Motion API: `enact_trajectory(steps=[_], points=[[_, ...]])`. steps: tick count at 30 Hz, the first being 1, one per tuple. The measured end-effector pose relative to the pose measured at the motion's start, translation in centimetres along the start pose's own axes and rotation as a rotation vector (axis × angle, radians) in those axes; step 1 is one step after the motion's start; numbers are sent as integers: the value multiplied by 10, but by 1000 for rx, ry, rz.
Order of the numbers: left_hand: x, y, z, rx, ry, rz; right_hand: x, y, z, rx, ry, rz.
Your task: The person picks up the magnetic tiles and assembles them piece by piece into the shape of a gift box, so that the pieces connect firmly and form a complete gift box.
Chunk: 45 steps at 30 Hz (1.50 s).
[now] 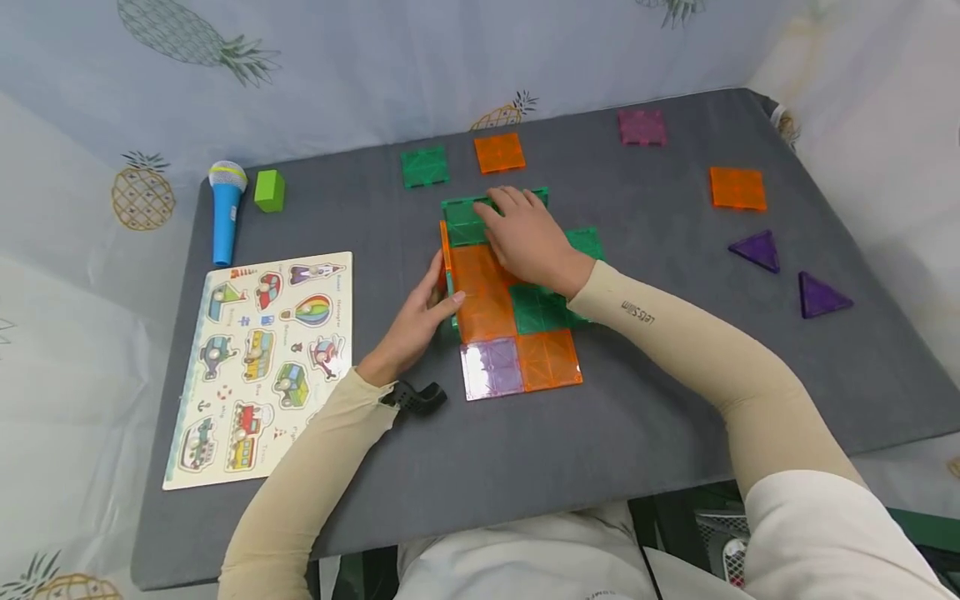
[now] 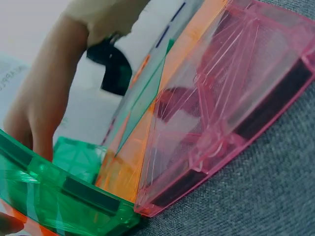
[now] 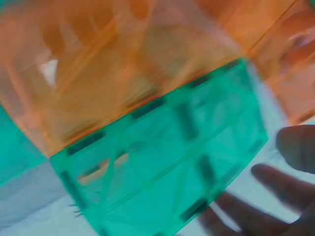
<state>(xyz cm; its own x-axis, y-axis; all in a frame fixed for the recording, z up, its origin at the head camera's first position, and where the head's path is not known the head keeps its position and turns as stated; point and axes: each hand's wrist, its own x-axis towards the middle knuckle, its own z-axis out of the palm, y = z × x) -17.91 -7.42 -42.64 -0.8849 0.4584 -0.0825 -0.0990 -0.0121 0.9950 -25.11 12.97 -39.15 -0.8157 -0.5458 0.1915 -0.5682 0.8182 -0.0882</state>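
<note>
A block of joined translucent tiles [image 1: 486,292] lies mid-table: orange, green and pale purple squares, with upright tiles along its left side. My left hand [image 1: 408,329] is at that side, thumb by the upper edge and fingers along the outside. Over the back part is my right hand [image 1: 532,242], its fingertips at the green tiles [image 1: 465,221]. The left wrist view shows a pink tile [image 2: 216,108] beside a green tile [image 2: 69,196]. In the right wrist view, spread fingers [image 3: 280,184] are close to the edge of a green tile [image 3: 162,157]; their contact is unclear.
Loose green [image 1: 424,167], orange [image 1: 500,153] and pink [image 1: 642,127] squares lie behind. Another orange square [image 1: 738,188] and two purple triangles [image 1: 821,296] are at right. A picture board [image 1: 262,367], blue microphone [image 1: 226,217] and green block [image 1: 270,191] are at left.
</note>
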Motion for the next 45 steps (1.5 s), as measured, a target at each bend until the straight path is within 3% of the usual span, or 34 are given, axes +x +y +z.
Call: enact_trajectory(steps=[6, 10, 14, 18, 22, 25, 30, 35, 45], points=[[2, -1, 0, 0, -8, 8, -28, -18, -3, -48, -8, 8], [2, -2, 0, 8, -7, 4, -39, -20, -5, 21, -29, 7], [1, -2, 0, 5, -5, 5, -45, -4, -10, 105, 57, 31], [0, -3, 0, 2, 5, 5, -52, 23, -15, 151, 152, 156], [0, -2, 0, -4, 22, -14, -58, 47, -12, 242, 37, 279], [0, -1, 1, -24, 27, -26, -54, 60, -6, 397, -90, 344], [0, 1, 3, -68, 16, -27, -31, 73, -1, 569, -184, 357], [-1, -2, 2, -94, 5, -25, -8, 79, 2, 527, -188, 328], [0, 1, 2, -86, -6, -34, -4, 80, 1, 476, -224, 301]])
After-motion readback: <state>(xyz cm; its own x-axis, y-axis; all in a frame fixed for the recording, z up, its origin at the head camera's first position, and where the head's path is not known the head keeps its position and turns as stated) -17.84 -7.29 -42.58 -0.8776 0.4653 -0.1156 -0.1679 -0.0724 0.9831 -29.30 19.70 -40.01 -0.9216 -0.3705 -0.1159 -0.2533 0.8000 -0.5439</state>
